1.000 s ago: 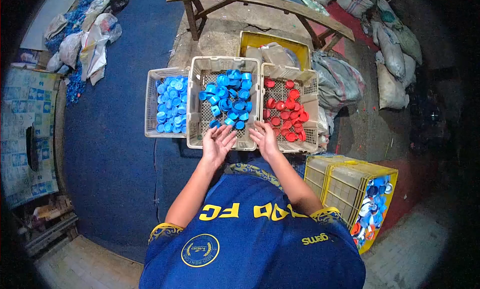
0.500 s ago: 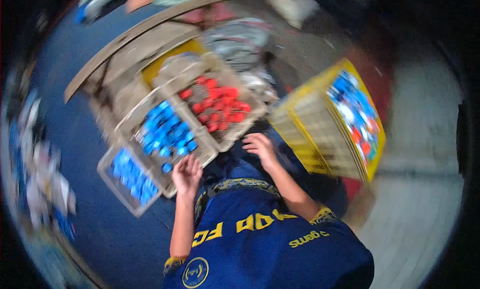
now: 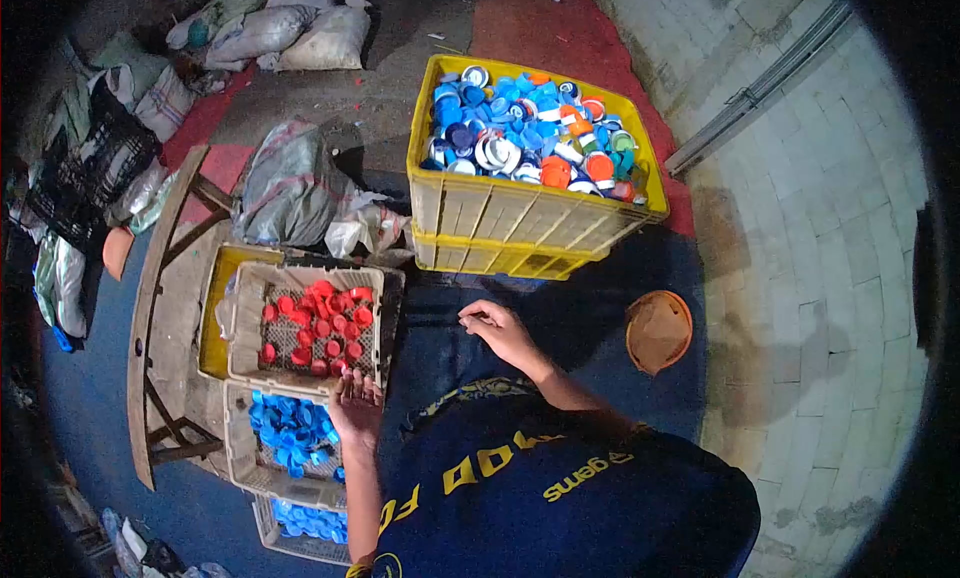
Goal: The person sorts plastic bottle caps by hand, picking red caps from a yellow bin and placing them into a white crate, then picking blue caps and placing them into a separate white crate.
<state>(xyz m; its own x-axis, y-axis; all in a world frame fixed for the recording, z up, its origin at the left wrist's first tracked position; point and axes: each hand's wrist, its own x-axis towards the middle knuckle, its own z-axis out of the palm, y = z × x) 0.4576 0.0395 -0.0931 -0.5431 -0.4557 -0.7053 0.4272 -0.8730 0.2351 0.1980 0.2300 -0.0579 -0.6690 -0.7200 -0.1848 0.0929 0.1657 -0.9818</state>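
My left hand [image 3: 357,406] is palm up with its fingers stretched out, at the near right corner of a crate [image 3: 300,381] of red bottle caps [image 3: 322,325]. It holds nothing and partly covers the edge of a second crate [image 3: 238,428] with blue caps [image 3: 290,426]. In front of my body, my right hand [image 3: 500,333] hovers over the dark floor. Its fingers are loosely bent, apart from the thumb, and nothing shows in them. Ahead of it stands a big yellow-rimmed crate [image 3: 520,218] heaped with mixed bottle caps [image 3: 530,128].
A third crate [image 3: 275,540] with lighter blue caps lies nearest on the left. Beside the crates runs a wooden bench [image 3: 150,318]. An orange-rimmed bowl [image 3: 659,331] sits by the block wall [image 3: 800,278] at right. Full sacks [image 3: 325,40] lie at the back left.
My view has swung to the right and steadied, bringing the big crate's contents, the wall and the bowl into sight. My right hand's fingers are more bent; my left hand is now beside the red caps.
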